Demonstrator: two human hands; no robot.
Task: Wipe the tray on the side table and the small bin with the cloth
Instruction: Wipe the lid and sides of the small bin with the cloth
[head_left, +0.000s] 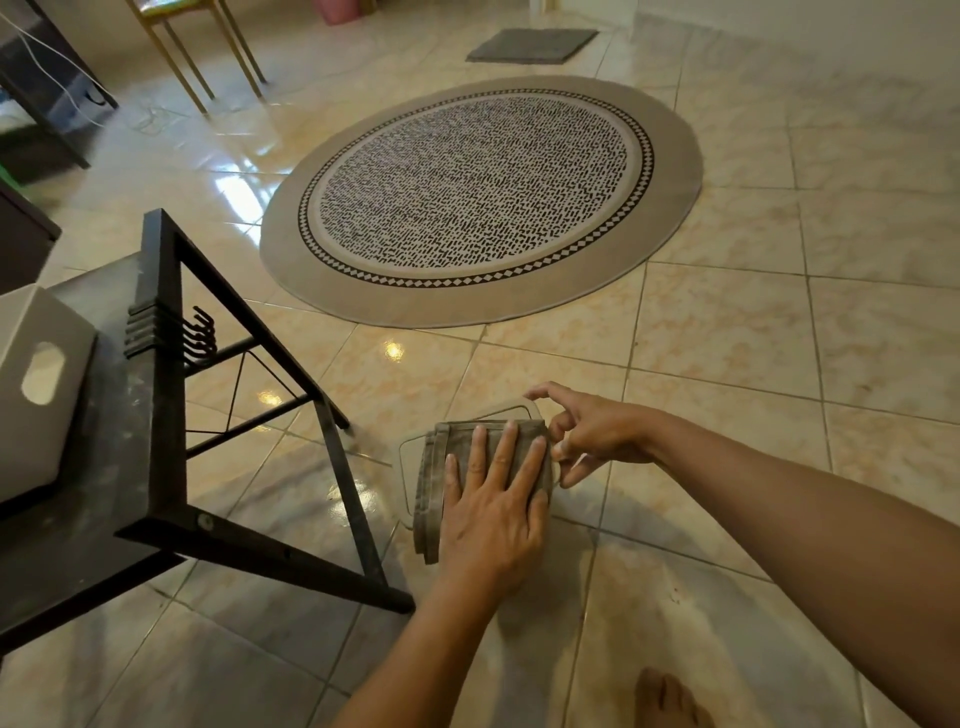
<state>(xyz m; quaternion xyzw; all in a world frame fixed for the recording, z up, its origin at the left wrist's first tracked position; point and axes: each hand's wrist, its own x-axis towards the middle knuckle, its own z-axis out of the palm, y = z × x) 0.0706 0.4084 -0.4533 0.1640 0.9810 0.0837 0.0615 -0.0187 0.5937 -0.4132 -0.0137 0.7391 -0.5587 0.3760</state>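
The small bin stands on the tiled floor just right of the side table; it is beige with a rounded rim, and most of its top is covered. A folded grey-brown cloth lies across that top. My left hand presses flat on the cloth with fingers spread. My right hand pinches the bin's right edge, index finger stretched over the far rim. On the side table at the left sits a light grey container with a handle cutout, partly cut off by the frame edge.
The side table has a black metal frame with slanted legs close to the bin's left side. A round patterned rug lies further out. Chair legs and a dark mat are at the back. My bare foot shows at the bottom.
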